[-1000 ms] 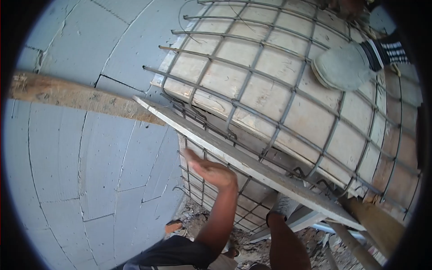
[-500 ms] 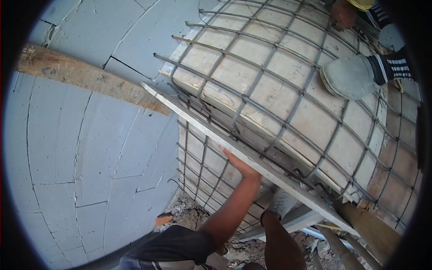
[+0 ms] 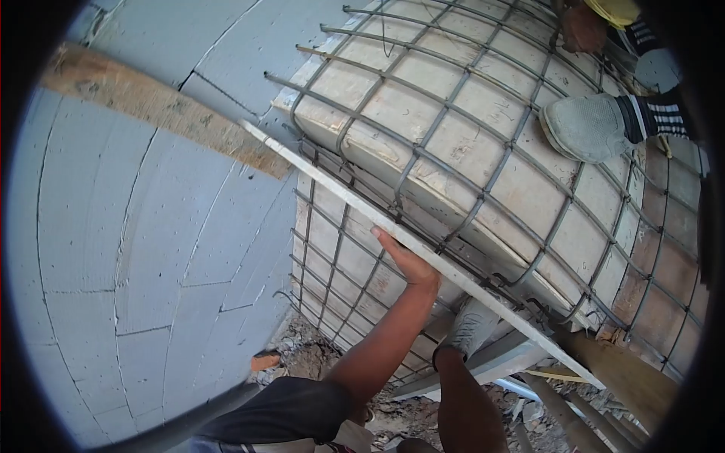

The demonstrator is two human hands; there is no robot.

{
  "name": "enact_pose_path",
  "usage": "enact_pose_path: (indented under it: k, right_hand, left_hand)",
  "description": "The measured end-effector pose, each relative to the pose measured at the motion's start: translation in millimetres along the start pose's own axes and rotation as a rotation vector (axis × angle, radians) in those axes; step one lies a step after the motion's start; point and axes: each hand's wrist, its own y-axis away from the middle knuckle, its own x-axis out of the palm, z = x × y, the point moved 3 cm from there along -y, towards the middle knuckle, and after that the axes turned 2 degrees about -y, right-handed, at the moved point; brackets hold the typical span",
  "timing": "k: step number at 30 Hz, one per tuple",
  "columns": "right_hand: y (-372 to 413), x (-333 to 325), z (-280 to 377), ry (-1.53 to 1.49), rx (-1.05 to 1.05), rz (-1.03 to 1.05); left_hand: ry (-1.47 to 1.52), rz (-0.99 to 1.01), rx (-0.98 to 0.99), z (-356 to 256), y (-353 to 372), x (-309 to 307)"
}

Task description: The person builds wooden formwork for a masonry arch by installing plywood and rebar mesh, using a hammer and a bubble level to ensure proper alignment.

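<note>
A long thin board [image 3: 340, 186] runs diagonally across the middle of the head view, alongside a rebar grid [image 3: 483, 198]. My left hand [image 3: 408, 259] is closed on the board's lower side near its middle, with most of its fingers hidden. My right hand does not show. Just below the board, a bare leg [image 3: 472, 400] ends in a grey patterned shoe [image 3: 472, 325]. The rebar wraps over pale formwork panels [image 3: 393, 147] and down their side.
A grey block wall [image 3: 151, 226] fills the left, with a rough plank [image 3: 166, 113] against it. At upper right are another person's hand [image 3: 583, 29] and grey shoe [image 3: 585, 127] on the rebar. Poles [image 3: 566, 415], rubble [image 3: 310, 351] and a brick piece [image 3: 264, 362] lie below.
The view has shifted slightly, so the board and plank sit a little differently in the picture. My left hand keeps its hold on the board.
</note>
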Motion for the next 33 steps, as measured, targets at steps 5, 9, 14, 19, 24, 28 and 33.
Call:
enact_pose_path:
  k: [5,9,14,19,24,28,33]
  right_hand:
    - [7,-15,-8,0.013,0.029,-0.024]
    - [13,-33,-11,-0.002,0.063,-0.088]
    - [43,-75,1,-0.111,0.155,-0.26]
    - [114,-102,20,-0.318,0.236,-0.431]
    - [228,-42,46,-0.517,0.28,-0.489]
    - [310,48,82,-0.629,0.27,-0.483]
    - [403,191,138,-0.687,0.245,-0.377]
  left_hand:
    - [0.031,0.058,-0.017,1,19,21]
    - [-0.024,-0.021,-0.061,4,18,24]
    - [-0.465,0.085,-0.19,-16,29,-51]
    - [-1.492,0.64,-0.009,-161,107,-244]
    - [-2.175,0.335,-0.51,-384,226,-536]
    - [-2.493,0.039,-0.81,-532,328,-640]
    - [-2.554,0.099,-0.666,-580,373,-712]
